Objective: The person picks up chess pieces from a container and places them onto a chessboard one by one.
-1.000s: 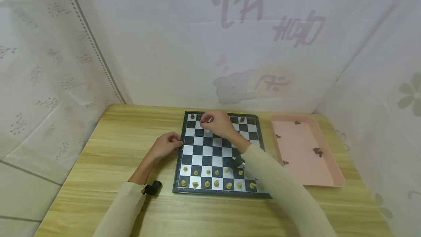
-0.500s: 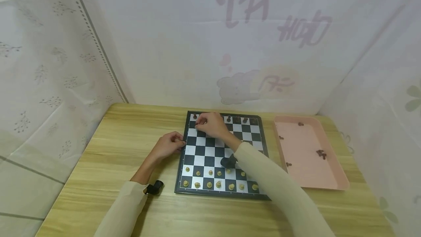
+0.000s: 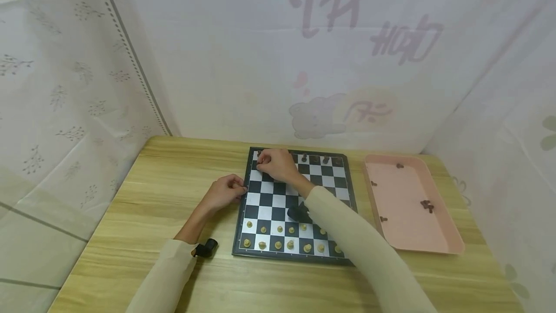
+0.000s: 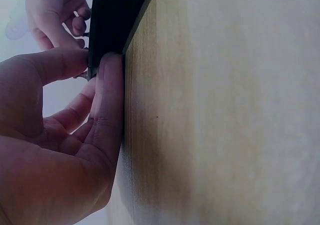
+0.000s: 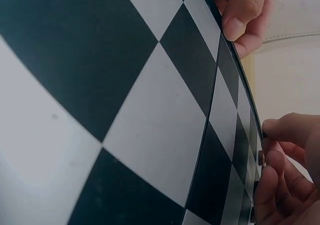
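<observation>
A black-and-white chessboard (image 3: 266, 199) lies on the wooden table. My left hand (image 3: 223, 191) grips its left edge. In the left wrist view, the left thumb (image 4: 60, 65) is on the board's upper side, with fingers beside and below. Over the far left corner, my right hand (image 3: 278, 164) pinches a small dark chess piece (image 5: 261, 157), likely a pawn, at the board's surface. Its fingers mostly cover the piece. Dark chess pieces (image 3: 326, 160) stand along the far row, some hidden behind the right hand. Pale chess pieces (image 3: 290, 244) fill the two near rows, partly hidden by the right forearm.
To the board's right stands a pink tray (image 3: 414, 240) holding several dark chess pieces (image 3: 427, 205). A patterned white curtain (image 3: 243, 71) hangs behind the table (image 3: 173, 173) and at both sides. Black wrist cameras (image 3: 205, 248) are strapped to the sleeves.
My right hand has shifted left along the far rows to the board's left corner and now stays there. The left hand keeps its grip on the edge. The head view has turned slightly.
</observation>
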A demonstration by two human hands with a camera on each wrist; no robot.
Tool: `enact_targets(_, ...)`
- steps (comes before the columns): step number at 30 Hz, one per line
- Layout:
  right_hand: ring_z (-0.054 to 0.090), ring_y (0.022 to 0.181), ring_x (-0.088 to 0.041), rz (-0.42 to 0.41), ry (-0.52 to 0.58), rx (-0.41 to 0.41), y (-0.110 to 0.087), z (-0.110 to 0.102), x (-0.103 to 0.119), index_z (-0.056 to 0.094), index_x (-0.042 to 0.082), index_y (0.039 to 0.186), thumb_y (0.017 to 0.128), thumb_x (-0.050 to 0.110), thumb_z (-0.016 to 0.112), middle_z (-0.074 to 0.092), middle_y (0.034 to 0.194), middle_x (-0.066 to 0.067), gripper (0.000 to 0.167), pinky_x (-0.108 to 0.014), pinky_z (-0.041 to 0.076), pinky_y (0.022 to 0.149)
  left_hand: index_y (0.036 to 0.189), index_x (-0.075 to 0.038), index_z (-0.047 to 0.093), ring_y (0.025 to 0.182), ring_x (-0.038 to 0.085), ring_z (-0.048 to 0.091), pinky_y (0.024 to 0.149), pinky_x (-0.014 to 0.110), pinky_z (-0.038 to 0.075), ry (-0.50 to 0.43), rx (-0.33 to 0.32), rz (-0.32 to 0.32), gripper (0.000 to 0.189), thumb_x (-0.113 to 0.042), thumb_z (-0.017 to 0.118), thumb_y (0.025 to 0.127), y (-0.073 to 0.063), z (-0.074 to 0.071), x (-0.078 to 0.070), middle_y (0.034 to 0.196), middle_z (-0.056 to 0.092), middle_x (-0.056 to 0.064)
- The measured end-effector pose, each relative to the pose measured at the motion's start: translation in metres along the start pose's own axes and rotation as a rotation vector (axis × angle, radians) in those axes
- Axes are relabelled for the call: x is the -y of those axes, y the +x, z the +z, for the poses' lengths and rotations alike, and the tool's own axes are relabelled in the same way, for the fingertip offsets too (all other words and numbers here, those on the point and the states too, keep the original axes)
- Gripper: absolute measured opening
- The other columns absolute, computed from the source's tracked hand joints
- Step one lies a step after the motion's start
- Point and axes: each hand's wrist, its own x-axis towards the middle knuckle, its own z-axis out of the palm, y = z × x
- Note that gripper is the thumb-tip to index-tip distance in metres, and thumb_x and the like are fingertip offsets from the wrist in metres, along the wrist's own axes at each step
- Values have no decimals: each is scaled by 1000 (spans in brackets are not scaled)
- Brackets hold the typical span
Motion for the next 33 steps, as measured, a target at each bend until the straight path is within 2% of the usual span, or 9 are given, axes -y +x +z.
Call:
enact_targets(16,68,81,-13,4,-76,35,3,2,0,81,13,97,95,18,88,77,87,3,9,-33,54,77,112,2,70,79,19,73,77,36,65,22,-7,-1,16,-8,74,100,0,-1,0,91,74,8)
enact_targets(21,69,82,-14,24,-77,39,-1,-3,-2,81,11,104,95,20,88,77,90,2,14,-34,55,78,115,3,70,81,19,73,78,36,65,21,-10,0,18,-8,73,101,1,2,-1,94,75,9)
enact_targets(27,71,87,-16,32,-107,34,-18,-26,-3,80,9,114,97,27,85,77,96,1,25,-38,58,79,125,6,68,84,22,74,79,36,63,2,-19,-14,28,-5,74,100,-3,4,-3,100,75,13)
enact_targets(33,69,87,-18,12,-67,-16,-51,-72,-10,80,10,115,101,29,79,76,95,2,24,-39,56,77,142,5,61,89,26,72,81,36,63,-28,-11,4,49,-2,77,96,-9,0,-2,106,72,18)
